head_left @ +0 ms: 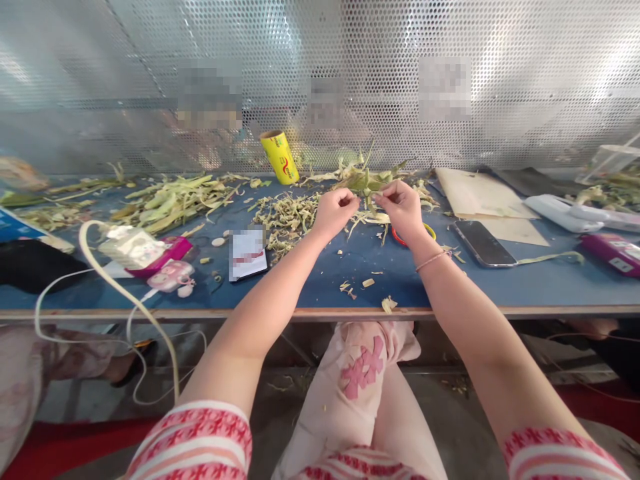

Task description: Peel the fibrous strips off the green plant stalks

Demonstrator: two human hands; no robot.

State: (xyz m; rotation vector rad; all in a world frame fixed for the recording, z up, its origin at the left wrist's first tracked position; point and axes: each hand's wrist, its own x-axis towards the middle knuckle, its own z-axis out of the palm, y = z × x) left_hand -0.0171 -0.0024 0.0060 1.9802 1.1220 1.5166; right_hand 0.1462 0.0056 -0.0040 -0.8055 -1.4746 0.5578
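Over the blue tabletop (pixel 320 287), both hands meet in front of a heap of pale green, dry-looking leaves (pixel 367 179). My left hand (pixel 337 210) is closed in a pinch, fingertips pointing right. Facing it, my right hand (pixel 403 208) pinches too, with a small gap between the two. What sits in the fingertips is too small to tell from the leaves behind. Short curled plant pieces (pixel 287 217) form a pile left of my left hand. Under my right wrist lies a red and yellow ring (pixel 429 231), partly hidden.
A yellow cardboard tube (pixel 280 158) stands at the back. Longer leaf strips (pixel 175 200) lie left. Near them are a white-and-purple pack (pixel 150 250) with cables and a small card (pixel 248 253). A phone (pixel 483 243) and brown paper (pixel 483 193) lie right. Perforated metal (pixel 380 80) walls the rear.
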